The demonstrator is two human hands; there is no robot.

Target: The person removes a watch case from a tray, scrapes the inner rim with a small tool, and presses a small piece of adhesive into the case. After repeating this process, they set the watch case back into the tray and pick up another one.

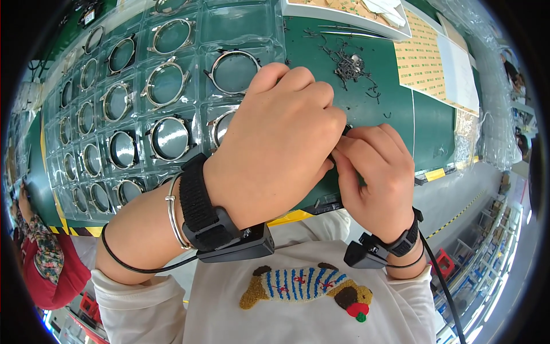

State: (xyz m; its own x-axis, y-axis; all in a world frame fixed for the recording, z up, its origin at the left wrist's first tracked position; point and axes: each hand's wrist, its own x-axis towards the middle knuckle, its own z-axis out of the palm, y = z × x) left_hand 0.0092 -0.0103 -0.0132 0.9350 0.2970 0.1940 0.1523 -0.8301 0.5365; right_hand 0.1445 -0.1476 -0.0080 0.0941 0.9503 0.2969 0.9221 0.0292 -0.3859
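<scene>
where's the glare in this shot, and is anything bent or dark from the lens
Head view: white glare glints on the clear plastic tray; head view: fisheye distortion bows the shelving along the right rim; head view: all four corners fall to black.

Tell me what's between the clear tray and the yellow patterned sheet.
Head view: a tangled heap of dark strips with loose bits around it, on the green table, between clear tray and yellow patterned sheet.

cream dog-motif sweatshirt (pixel 215 304), silver bangle (pixel 171 213), black wrist straps (pixel 196 198).
</scene>
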